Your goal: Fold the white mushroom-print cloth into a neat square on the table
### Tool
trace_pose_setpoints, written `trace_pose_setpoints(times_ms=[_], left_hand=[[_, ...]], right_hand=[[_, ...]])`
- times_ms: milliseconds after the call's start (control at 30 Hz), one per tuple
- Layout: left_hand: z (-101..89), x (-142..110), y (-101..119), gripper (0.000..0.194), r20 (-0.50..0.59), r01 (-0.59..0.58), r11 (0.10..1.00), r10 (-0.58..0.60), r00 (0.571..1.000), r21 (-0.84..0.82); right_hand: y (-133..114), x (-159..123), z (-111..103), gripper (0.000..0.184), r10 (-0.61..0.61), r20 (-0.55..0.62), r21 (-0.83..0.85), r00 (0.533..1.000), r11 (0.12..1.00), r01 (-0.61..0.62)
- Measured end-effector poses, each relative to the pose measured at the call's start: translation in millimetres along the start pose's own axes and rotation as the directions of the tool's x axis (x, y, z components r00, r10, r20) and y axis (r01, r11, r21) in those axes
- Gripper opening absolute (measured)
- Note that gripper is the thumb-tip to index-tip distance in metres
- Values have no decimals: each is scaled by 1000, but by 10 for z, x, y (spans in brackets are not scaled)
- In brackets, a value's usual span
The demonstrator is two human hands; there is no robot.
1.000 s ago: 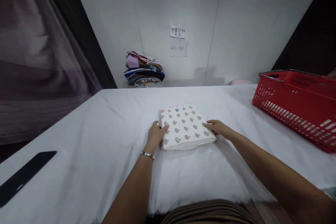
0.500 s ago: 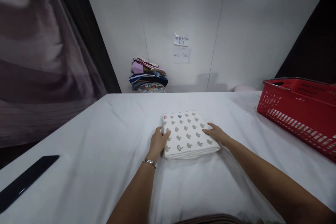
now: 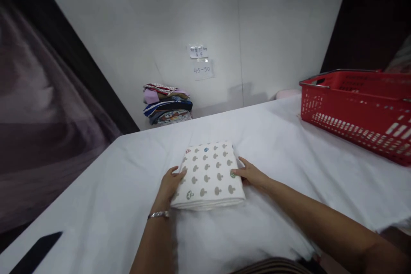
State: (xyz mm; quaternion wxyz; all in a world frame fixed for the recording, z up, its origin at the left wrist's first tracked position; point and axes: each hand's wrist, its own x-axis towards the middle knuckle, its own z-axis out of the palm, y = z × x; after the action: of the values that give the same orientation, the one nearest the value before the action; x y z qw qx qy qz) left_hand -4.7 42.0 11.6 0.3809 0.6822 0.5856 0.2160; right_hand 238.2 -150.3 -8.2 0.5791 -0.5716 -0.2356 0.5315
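Observation:
A folded white cloth (image 3: 210, 177) printed with mushroom shapes lies in front of me, mostly grey-beige with a few red, blue and green ones. Its layered near edge faces me. My left hand (image 3: 169, 183) holds the left side, thumb on top and the other fingers along or under the edge, partly hidden. On the opposite side, my right hand (image 3: 252, 174) grips the right edge in the same way, its thumb over a green mushroom. A silver bracelet (image 3: 159, 214) circles my left wrist.
A white-covered table (image 3: 128, 180) spreads beneath the cloth. To the right stands a red plastic basket (image 3: 356, 115). Stacked folded fabrics (image 3: 167, 105) sit beyond the far edge, by a wall with paper notes (image 3: 203, 69). A dark flat object (image 3: 37, 254) lies at lower left.
The view has turned and tilted, so the scene appears shifted left and rotated. Both hands stay at the cloth's sides, and the cloth looks squarer to me, still folded.

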Motion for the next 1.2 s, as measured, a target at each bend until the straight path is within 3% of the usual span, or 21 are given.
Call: trace_pose_setpoints(times_ms=[167,467,633,733,833,933,1033,1133,1200], left_hand=[[-26,23,31,49,4,6,1000,-6,1000,10],[-31,80,15,50,39,35,999,-36,999,41],[0,83,29,45,39,37,999,-38,998,25],[177,-66,77,45,57,38,998,-35,998,-50],[471,-331,154,47,182,44,984,-13,983,-170],[708,-571,242,55,311,59,971,16,950,-230],[759,-691,287,55,326,83,956,14,945,-282],[691,-704,253,55,355,103,943,17,935,-316],[642,-663,201,50,354,75,945,44,934,-317]], right_hand=[[55,9,-41,111,18,24,154,1000,988,-22],[81,37,-61,112,-22,65,197,998,980,9],[46,74,-28,103,-34,-4,157,999,987,34],[-109,146,-214,88,-99,-77,65,992,992,104],[-293,239,-611,78,-143,-174,-90,974,988,128],[-391,310,-993,62,-230,-362,-389,903,918,78],[-395,285,-1115,49,-365,-345,-643,865,763,65],[-351,130,-911,39,-571,-248,-791,783,586,176],[-299,-31,-647,30,-637,-99,-807,765,501,313]])
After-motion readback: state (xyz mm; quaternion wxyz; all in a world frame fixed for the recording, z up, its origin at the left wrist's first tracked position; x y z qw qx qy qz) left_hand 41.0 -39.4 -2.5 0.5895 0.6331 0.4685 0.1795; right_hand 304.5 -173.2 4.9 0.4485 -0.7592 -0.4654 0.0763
